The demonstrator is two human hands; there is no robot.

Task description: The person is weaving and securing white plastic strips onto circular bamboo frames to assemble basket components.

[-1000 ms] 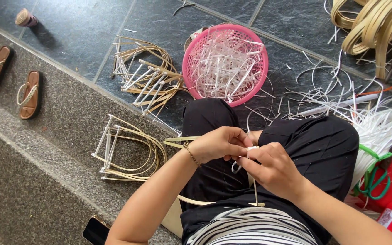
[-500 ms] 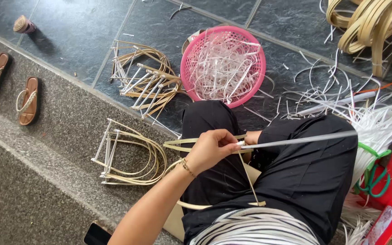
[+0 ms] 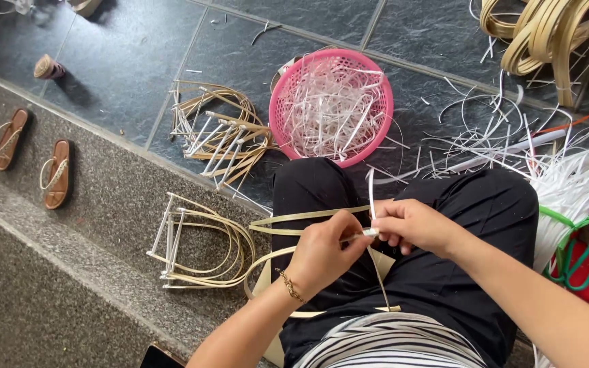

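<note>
Over my lap in black trousers, my left hand (image 3: 325, 253), with a bracelet at the wrist, pinches a bent tan cane loop (image 3: 288, 221). My right hand (image 3: 414, 225) meets it and grips a thin white plastic strip (image 3: 371, 194), whose free end stands up between the two hands. The strip is wound at the spot where both hands touch.
A pink basket (image 3: 380, 88) of white strip offcuts sits ahead of my knees. Bundles of bent cane loops (image 3: 223, 136) (image 3: 199, 245) lie to the left, more cane coils (image 3: 553, 34) at top right. White strips (image 3: 567, 177), green-handled scissors (image 3: 570, 262) and a red box sit right. Sandals (image 3: 56, 174) rest on the stone step.
My right hand, out of sight half a second ago with the white strip stretched far to the right, has come back to the left hand. The strip's free end now points upward.
</note>
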